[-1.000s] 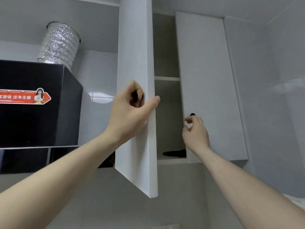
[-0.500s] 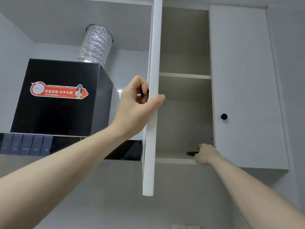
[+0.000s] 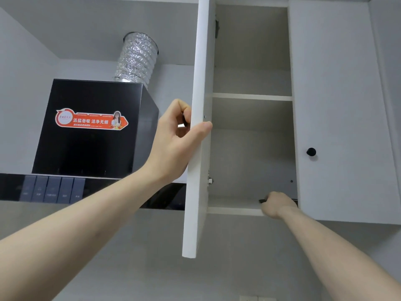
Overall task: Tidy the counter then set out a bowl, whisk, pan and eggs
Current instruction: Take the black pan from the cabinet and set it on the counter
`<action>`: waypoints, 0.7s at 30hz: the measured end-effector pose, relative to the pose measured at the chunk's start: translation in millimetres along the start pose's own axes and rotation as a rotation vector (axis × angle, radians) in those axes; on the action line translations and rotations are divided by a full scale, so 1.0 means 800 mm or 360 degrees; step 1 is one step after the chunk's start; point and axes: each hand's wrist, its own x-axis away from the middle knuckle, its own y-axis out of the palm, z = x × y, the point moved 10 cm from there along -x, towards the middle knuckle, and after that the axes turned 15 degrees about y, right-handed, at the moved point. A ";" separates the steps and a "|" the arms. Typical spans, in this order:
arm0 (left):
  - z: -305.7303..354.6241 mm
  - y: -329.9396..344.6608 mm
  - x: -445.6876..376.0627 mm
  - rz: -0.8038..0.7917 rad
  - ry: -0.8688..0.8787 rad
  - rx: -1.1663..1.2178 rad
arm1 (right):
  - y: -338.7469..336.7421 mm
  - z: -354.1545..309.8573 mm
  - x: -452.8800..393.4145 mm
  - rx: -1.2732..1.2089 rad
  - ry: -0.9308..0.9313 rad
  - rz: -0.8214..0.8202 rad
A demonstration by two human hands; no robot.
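Note:
A white wall cabinet has its left door [image 3: 198,170] swung open towards me. My left hand [image 3: 173,146] holds that door, fingers curled round its black knob [image 3: 184,119] and thumb across the door's edge. My right hand [image 3: 277,205] reaches onto the bottom shelf [image 3: 232,210] and closes in a fist over a flat black object [image 3: 262,200], whose ends show on both sides of the hand. The shelf edge hides the rest of it. No bowl, whisk or eggs are in view.
The right door [image 3: 338,105] is closed, with a black knob [image 3: 311,151]. The upper shelf [image 3: 251,97] shows nothing on it. A black range hood [image 3: 91,148] with a foil duct [image 3: 136,59] hangs left of the open door.
The left door swung further open. My right hand left the right door's knob, dropped to the bottom shelf and closed over the black object there.

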 end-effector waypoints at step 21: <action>-0.003 -0.005 -0.001 -0.0035 -0.0009 -0.0095 | -0.026 -0.030 -0.013 0.0616 -0.0225 0.0321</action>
